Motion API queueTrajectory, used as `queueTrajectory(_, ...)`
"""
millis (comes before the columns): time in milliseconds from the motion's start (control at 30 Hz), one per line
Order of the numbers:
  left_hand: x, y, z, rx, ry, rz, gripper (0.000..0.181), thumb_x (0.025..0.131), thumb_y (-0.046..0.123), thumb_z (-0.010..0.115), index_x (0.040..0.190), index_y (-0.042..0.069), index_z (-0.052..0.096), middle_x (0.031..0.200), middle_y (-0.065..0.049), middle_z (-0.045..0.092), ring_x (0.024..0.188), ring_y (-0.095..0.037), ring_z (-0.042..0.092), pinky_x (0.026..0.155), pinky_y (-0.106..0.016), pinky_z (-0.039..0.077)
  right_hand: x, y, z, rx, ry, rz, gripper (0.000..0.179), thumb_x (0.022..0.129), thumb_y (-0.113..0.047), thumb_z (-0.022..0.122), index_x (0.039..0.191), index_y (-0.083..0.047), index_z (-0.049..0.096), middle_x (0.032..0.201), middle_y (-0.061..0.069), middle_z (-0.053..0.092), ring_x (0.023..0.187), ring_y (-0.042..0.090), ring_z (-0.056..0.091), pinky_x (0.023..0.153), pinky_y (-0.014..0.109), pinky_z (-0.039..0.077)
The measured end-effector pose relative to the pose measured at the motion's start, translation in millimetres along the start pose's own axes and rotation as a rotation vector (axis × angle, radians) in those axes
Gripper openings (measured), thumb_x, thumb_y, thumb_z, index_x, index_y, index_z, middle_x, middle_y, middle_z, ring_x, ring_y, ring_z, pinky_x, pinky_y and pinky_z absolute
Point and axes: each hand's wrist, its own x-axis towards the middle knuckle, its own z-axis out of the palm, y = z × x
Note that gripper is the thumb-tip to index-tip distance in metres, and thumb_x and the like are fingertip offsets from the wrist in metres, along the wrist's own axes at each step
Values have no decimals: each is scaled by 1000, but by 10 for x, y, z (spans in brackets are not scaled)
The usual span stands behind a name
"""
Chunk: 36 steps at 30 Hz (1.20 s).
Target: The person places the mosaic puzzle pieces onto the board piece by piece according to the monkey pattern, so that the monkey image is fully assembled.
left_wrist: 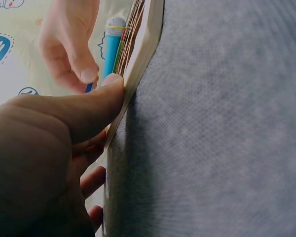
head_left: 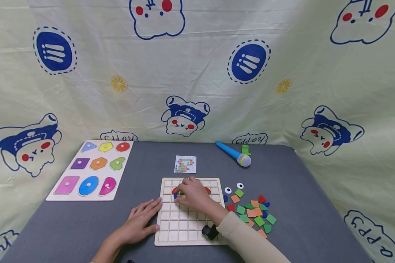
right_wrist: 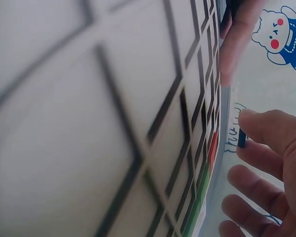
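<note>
A pale wooden grid board (head_left: 176, 227) lies flat on the grey table. My right hand (head_left: 196, 196) is over its upper part, and thumb and forefinger pinch a small blue piece (right_wrist: 242, 138). Under and around that hand, a red piece (head_left: 208, 190) and a green piece (head_left: 181, 192) sit in the upper rows; the hand hides part of these rows. My left hand (head_left: 137, 224) rests along the board's left edge, its fingers extended, the thumb touching the rim in the left wrist view.
Loose orange, green, red and blue pieces (head_left: 251, 213) are scattered right of the board, with two white eye pieces (head_left: 240, 185). A pattern card (head_left: 185, 164) lies behind it. Further back are a blue toy microphone (head_left: 230, 151) and a shape puzzle (head_left: 95, 175) at left.
</note>
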Motion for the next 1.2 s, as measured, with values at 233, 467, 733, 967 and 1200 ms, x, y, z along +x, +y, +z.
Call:
queueTrajectory(233,4,-12,0,2,-12,-6,66,89,34,62,145,10,37,154,-6,33,138,-35,30,100,-60,22,127,-102,59,-27,-35,0,21,81,-40,71,96,-25,72,94,-6,60,87,13,46,80,31,39)
queueTrajectory(467,9,1,-12,3,-13,-3,66,89,33,62,145,9,38,153,-6,34,138,-35,30,100,-60,22,179,-155,107,-37,-60,17,21,81,-40,70,98,-27,72,96,-7,59,89,12,44,80,30,37)
queueTrajectory(733,8,0,-22,-8,-26,-17,67,89,35,61,145,10,37,154,-5,32,139,-35,29,101,-61,21,205,-169,151,-60,-69,23,20,81,-41,71,95,-28,73,95,-7,59,90,13,43,79,30,35)
queueTrajectory(967,10,-4,-17,-6,-25,-18,67,89,35,62,145,10,37,154,-6,32,139,-35,29,101,-61,21,204,-174,163,-72,-58,10,18,80,-42,71,93,-29,72,94,-7,57,89,13,41,77,30,33)
queueTrajectory(1200,12,-2,-15,-9,-28,-28,68,88,36,62,145,10,37,154,-5,32,139,-35,29,101,-62,21,196,-169,178,-85,-40,3,19,79,-43,72,92,-28,72,94,-7,57,90,13,41,75,29,33)
